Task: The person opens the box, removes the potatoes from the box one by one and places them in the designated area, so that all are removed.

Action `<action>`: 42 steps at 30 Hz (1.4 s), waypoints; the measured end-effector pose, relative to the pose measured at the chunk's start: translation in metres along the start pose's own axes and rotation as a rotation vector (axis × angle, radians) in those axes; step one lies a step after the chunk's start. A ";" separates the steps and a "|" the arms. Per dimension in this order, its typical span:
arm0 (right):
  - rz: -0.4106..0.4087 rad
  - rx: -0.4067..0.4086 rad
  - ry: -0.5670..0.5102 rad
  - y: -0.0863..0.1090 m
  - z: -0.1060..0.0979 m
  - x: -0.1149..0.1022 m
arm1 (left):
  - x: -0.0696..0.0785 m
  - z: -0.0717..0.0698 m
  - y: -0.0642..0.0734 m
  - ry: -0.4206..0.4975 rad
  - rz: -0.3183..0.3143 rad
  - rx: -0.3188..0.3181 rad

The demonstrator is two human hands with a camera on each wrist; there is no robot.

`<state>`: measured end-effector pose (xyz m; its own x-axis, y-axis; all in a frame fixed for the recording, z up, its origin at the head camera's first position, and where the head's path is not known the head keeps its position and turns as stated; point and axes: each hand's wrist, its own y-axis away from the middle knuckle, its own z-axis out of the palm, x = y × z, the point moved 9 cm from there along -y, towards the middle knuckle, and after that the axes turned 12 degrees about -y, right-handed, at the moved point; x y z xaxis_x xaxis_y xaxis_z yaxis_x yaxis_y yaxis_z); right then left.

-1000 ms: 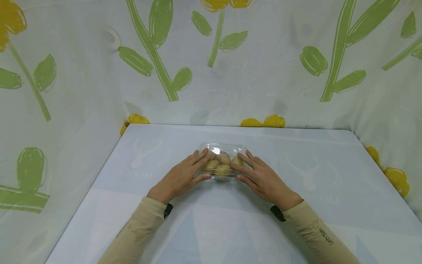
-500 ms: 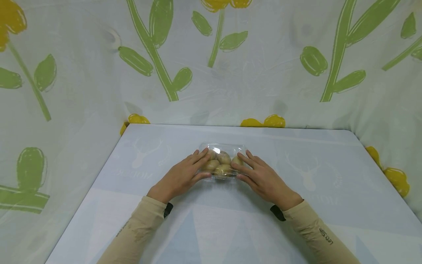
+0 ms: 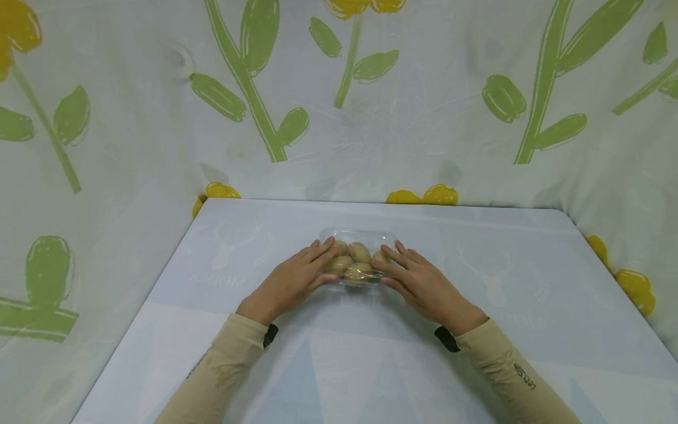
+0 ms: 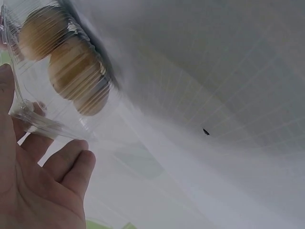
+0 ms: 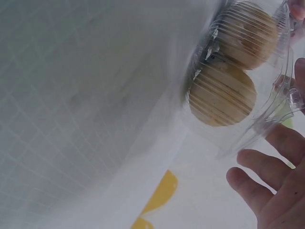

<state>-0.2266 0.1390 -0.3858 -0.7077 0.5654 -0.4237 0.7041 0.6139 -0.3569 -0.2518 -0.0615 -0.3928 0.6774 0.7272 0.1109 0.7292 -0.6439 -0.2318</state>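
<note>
A clear plastic clamshell box (image 3: 358, 234) lies on the table with several tan, rounded potato-like pieces (image 3: 359, 252) inside. My left hand (image 3: 288, 284) lies on its left end, fingers fairly straight over the lid and the thumb along the near edge. Opposite it, my right hand (image 3: 431, 291) touches the right end in the same way. From the left wrist, fingers (image 4: 76, 167) show beside the box's ribbed wall (image 4: 81, 71); the outer ones stand free of it. In the right wrist view, spread fingers (image 5: 257, 171) are near the box's corner, and two pieces (image 5: 221, 95) show through the plastic.
The pale table (image 3: 339, 365) bears faint printed patterns. Behind and at both sides hangs a white curtain (image 3: 413, 135) with green leaves and yellow flowers. Beige sleeves (image 3: 217, 365) cover my forearms, with dark bands at the wrists.
Both hands keep nearly the same place on the box. The bright glint on the lid has gone, and the box's near edge appears very slightly higher in view.
</note>
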 end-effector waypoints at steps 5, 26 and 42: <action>-0.027 0.019 -0.008 0.000 -0.002 -0.002 | 0.002 -0.002 0.000 -0.014 0.012 0.031; -0.072 0.081 0.002 0.001 -0.002 -0.008 | 0.007 -0.001 0.000 -0.083 0.019 0.072; -0.081 0.098 -0.001 0.001 -0.001 -0.011 | 0.014 -0.004 0.001 -0.156 0.061 0.168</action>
<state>-0.2185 0.1336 -0.3810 -0.7626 0.5152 -0.3912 0.6468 0.6010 -0.4695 -0.2412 -0.0536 -0.3873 0.6870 0.7245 -0.0561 0.6519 -0.6486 -0.3929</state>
